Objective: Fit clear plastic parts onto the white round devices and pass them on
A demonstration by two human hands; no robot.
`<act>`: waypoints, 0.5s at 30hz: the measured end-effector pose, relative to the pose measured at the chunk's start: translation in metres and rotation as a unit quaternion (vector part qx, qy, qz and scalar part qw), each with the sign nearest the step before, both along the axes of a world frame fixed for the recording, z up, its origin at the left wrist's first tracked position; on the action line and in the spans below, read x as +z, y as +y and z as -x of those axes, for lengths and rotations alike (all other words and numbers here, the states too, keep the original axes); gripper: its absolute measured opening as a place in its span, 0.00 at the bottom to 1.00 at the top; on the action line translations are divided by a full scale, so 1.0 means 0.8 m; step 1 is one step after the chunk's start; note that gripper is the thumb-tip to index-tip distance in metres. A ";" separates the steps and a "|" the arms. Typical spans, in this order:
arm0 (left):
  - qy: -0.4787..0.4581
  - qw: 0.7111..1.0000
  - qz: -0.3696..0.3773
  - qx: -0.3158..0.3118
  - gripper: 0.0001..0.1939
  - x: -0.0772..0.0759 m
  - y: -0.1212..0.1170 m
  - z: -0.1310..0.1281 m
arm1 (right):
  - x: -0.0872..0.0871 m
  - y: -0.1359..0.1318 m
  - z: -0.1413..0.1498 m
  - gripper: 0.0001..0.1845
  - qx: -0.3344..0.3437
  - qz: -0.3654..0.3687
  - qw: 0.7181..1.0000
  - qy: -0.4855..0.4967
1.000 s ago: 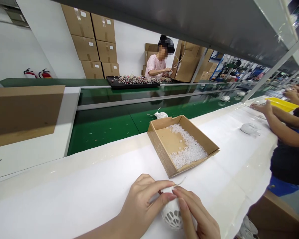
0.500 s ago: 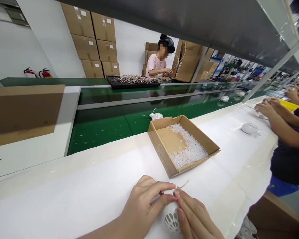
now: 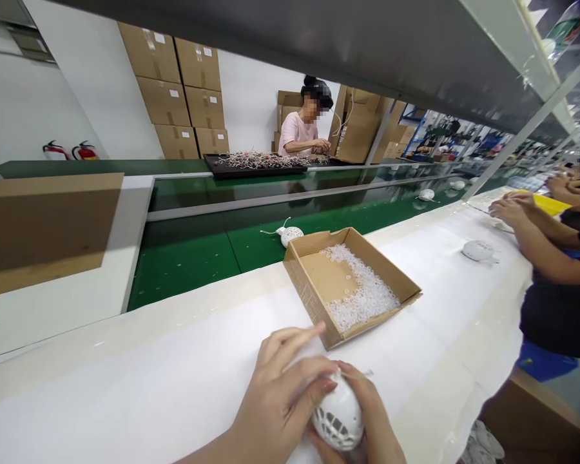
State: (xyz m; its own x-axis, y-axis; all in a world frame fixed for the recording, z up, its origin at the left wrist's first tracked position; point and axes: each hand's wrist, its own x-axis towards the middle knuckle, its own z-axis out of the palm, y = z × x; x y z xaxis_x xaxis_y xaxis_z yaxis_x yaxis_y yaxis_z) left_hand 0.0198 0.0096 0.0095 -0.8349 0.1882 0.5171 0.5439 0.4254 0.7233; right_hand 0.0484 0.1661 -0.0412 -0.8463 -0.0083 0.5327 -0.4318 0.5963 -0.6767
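The left hand (image 3: 280, 399) and right hand (image 3: 374, 412) are clamping together on a white plastic lattice shell (image 3: 341, 415) at six o'clock of the view, while a cardboard tray (image 3: 381, 264) of clear plastic rings (image 3: 367, 293) is sitting at their twelve o'clock on the white bench (image 3: 125, 361).

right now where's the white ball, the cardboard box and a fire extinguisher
white ball (image 3: 339, 419), head view, on its lattice shell
cardboard box (image 3: 310, 303), head view, on its outer front wall
fire extinguisher (image 3: 84, 152), head view, on the red body of the right one of two

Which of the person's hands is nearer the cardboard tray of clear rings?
The left hand; its fingertips almost meet the cardboard tray. The right hand sits further off, below the tray's corner, around the white lattice shell.
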 end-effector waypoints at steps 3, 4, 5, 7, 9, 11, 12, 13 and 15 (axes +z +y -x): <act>-0.045 0.996 -0.061 0.046 0.08 -0.001 0.002 -0.006 | 0.016 -0.008 0.008 0.25 -0.048 -0.008 0.997 0.061; -0.065 0.995 -0.076 0.023 0.11 0.000 0.004 -0.008 | 0.019 -0.013 0.009 0.26 -0.049 -0.020 0.996 0.072; -0.085 0.993 -0.083 -0.008 0.13 0.002 0.005 -0.010 | 0.021 -0.018 0.010 0.27 -0.047 -0.040 0.995 0.077; -0.135 0.986 -0.085 -0.047 0.12 0.007 0.007 -0.011 | 0.024 -0.024 0.010 0.29 -0.023 -0.100 0.991 0.091; -0.188 0.977 -0.094 -0.045 0.11 0.012 0.006 -0.009 | 0.033 -0.019 0.015 0.30 0.050 -0.151 0.980 0.119; -0.204 0.974 -0.095 -0.039 0.11 0.012 0.004 -0.005 | 0.054 0.001 0.029 0.24 0.144 -0.152 0.968 0.139; -0.194 0.977 -0.083 -0.044 0.12 0.010 0.002 -0.003 | 0.068 0.015 0.042 0.19 0.172 -0.135 0.967 0.132; -0.175 0.981 -0.063 -0.054 0.12 0.008 0.000 0.000 | 0.083 0.030 0.058 0.13 0.171 -0.120 0.972 0.108; -0.120 0.990 -0.008 -0.076 0.15 0.002 -0.004 0.005 | 0.111 0.056 0.099 0.10 0.109 -0.130 0.985 0.026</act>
